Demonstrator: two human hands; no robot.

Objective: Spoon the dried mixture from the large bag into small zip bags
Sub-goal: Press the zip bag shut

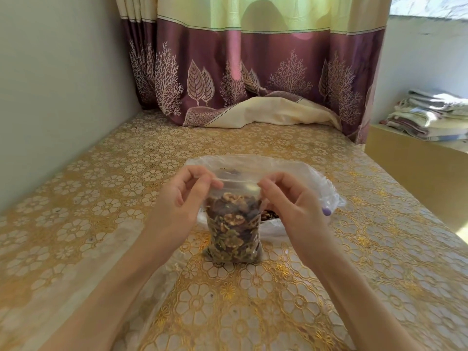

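Note:
A small clear zip bag stands upright on the table, packed with a dried mixture of walnuts, seeds and dark fruit. My left hand pinches the bag's top edge at its left end. My right hand pinches the same top edge at its right end. Directly behind the small bag lies the large clear plastic bag, its mouth open and some dark mixture visible inside. A purple object, perhaps a spoon handle, shows at the large bag's right side, mostly hidden by my right hand.
The table carries a gold flower-patterned cloth. A purple and cream curtain hangs along the far edge, and a wall runs on the left. Folded cloths sit on a box beyond the right edge.

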